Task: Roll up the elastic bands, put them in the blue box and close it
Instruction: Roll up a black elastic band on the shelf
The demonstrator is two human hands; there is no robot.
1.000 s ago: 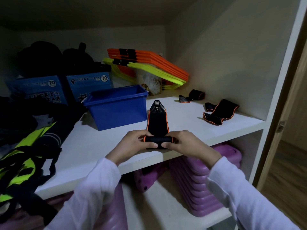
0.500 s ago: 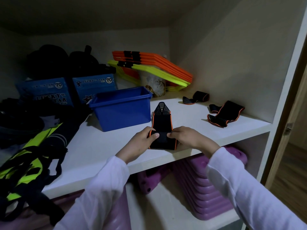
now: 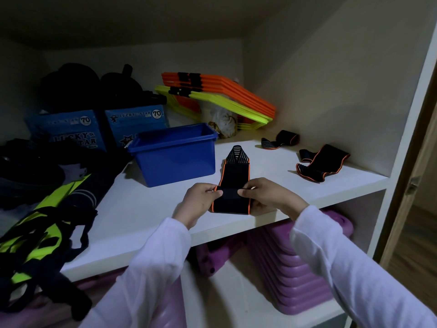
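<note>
Rolling step is on right now: left hand (image 3: 199, 201) and right hand (image 3: 264, 196) each pinch a side of the black band (image 3: 233, 185), a flat stretchy strip with orange edging lying on the white shelf (image 3: 146, 209) near its front edge, striped tip pointing far. Next move calls for turning the near end over itself, tight and even. Blue box (image 3: 175, 159), smooth hard plastic, sits open just far-left of it. Two more bands (image 3: 321, 163) wait far right, maybe half-rolled, too dark to tell. No lid spotted

Bare shelf (image 3: 151, 209) left of hands; blue box (image 3: 175, 159) seemingly open-topped.
</note>
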